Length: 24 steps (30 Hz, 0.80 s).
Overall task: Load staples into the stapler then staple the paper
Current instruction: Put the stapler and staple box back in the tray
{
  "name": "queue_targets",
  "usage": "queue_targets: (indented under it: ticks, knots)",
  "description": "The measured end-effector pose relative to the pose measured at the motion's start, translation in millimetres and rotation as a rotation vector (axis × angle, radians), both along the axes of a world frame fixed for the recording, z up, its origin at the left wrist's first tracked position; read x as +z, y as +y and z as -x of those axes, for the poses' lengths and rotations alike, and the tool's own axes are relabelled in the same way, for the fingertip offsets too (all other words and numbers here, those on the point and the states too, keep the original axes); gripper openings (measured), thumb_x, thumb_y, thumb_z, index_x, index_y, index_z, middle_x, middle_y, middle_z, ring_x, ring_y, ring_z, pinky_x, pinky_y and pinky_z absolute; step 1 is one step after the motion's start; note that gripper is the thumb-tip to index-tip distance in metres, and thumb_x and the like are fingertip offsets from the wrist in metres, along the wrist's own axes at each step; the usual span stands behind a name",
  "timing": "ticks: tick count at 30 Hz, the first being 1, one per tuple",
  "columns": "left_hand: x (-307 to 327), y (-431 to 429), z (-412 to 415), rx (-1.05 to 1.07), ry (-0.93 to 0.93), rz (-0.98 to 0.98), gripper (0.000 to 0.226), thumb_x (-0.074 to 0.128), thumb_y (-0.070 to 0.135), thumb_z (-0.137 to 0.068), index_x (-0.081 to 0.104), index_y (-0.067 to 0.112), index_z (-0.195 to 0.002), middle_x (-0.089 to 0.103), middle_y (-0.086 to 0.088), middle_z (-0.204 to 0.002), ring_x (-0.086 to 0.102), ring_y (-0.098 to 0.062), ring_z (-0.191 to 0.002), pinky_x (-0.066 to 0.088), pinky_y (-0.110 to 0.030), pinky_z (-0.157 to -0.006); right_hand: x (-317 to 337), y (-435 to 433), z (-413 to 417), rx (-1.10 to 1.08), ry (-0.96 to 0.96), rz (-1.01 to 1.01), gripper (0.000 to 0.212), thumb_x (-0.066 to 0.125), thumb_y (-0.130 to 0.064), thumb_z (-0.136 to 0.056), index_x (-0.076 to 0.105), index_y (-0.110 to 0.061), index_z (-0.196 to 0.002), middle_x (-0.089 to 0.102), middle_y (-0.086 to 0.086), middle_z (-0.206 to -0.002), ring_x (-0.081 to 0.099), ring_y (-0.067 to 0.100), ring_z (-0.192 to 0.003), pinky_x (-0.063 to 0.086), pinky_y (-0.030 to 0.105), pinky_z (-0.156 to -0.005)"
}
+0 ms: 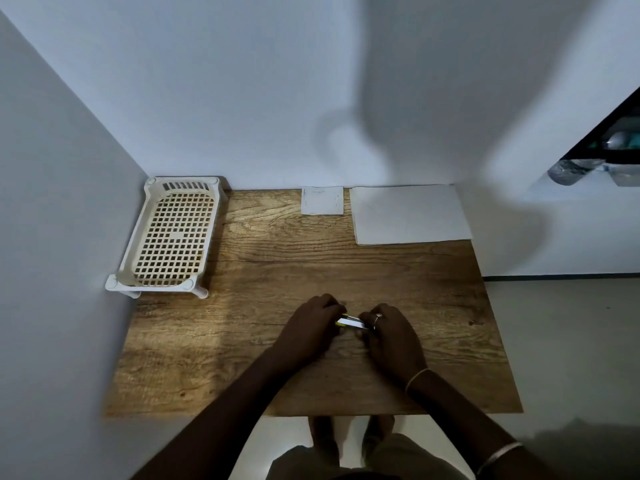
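Note:
Both my hands meet over the middle of the wooden table, near its front. My left hand and my right hand grip a small stapler between them; only a silver metal strip and a bit of yellow-green body show. Most of the stapler is hidden by my fingers. I cannot see staples. A stack of white paper lies flat at the far right of the table. A small white square piece lies to the left of the paper, against the wall.
A cream plastic lattice tray on short legs stands at the back left corner against the walls. The table's right edge drops to the floor. Walls close off the back and left. My feet show below the front edge.

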<state>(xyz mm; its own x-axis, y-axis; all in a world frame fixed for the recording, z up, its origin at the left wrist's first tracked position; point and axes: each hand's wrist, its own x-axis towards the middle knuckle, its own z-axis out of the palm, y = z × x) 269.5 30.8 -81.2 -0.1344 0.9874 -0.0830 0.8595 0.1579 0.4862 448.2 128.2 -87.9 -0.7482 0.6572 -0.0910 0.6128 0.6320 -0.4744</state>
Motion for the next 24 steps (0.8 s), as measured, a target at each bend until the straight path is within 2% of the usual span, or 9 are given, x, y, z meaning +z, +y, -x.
queue_targets:
  ticks: [4,7,10,13,17,21,24]
  knots:
    - [7.9,-7.9,16.7,0.116,-0.113,-0.056,0.035,0.073,0.015,-0.085,0.069,0.018,-0.119,0.069,0.0,-0.11,0.063,-0.019,-0.101,0.039,-0.021,-0.079,6.3,-6.2,16.6,-0.017,0.099,0.03,0.029,0.066,-0.024,-0.091,0.069,-0.016,-0.119,0.07,0.003,-0.11,0.063,0.021,-0.101,0.051,0.033,-0.086]
    - [13.8,-26.9,31.1,0.203,-0.196,-0.118,0.04,0.077,0.012,-0.079,0.069,0.017,-0.118,0.072,0.002,-0.108,0.068,-0.016,-0.098,0.048,-0.024,-0.081,12.8,-14.0,32.0,0.023,0.148,0.067,0.032,0.063,-0.025,-0.093,0.066,-0.016,-0.124,0.07,0.003,-0.117,0.064,0.02,-0.107,0.051,0.033,-0.091]
    - [16.1,-48.4,34.1,0.267,-0.251,-0.14,0.041,0.08,0.017,-0.077,0.069,0.017,-0.117,0.073,0.002,-0.109,0.07,-0.013,-0.097,0.057,-0.037,-0.083,15.0,-23.1,42.9,0.086,0.164,0.116,0.031,0.062,-0.023,-0.09,0.066,-0.02,-0.12,0.07,0.0,-0.112,0.066,0.017,-0.1,0.052,0.03,-0.086]
    - [17.0,-66.2,27.8,0.332,-0.264,-0.145,0.043,0.069,0.037,-0.077,0.07,0.016,-0.114,0.074,0.0,-0.108,0.07,-0.014,-0.096,0.058,-0.037,-0.085,11.8,-32.5,48.3,0.111,0.168,0.179,0.024,0.063,-0.022,-0.087,0.067,-0.024,-0.111,0.07,-0.004,-0.102,0.065,0.013,-0.092,0.05,0.026,-0.079]
    - [13.4,-79.1,20.8,0.384,-0.286,-0.119,0.047,0.068,0.041,-0.079,0.072,0.013,-0.115,0.074,-0.002,-0.111,0.071,-0.016,-0.099,0.056,-0.034,-0.088,4.2,-39.7,49.6,0.117,0.149,0.196,0.021,0.065,-0.018,-0.086,0.068,-0.024,-0.105,0.07,-0.005,-0.098,0.065,0.013,-0.089,0.044,0.021,-0.076]
    - [5.0,-88.6,19.6,0.38,-0.197,-0.112,0.037,0.076,0.012,-0.083,0.071,0.013,-0.119,0.073,-0.003,-0.116,0.069,-0.019,-0.105,0.054,-0.034,-0.092,4.6,-42.2,51.3,0.143,0.128,0.194,0.021,0.064,-0.022,-0.087,0.07,-0.026,-0.107,0.069,-0.006,-0.101,0.065,0.013,-0.092,0.049,0.026,-0.079]
    - [1.8,-97.5,19.1,0.379,-0.159,-0.111,0.038,0.076,0.01,-0.083,0.071,0.014,-0.121,0.073,-0.003,-0.117,0.069,-0.018,-0.105,0.053,-0.03,-0.091,6.6,-46.5,51.3,0.166,0.114,0.182,0.021,0.065,-0.023,-0.087,0.071,-0.026,-0.107,0.066,-0.008,-0.101,0.064,0.012,-0.091,0.047,0.024,-0.076]
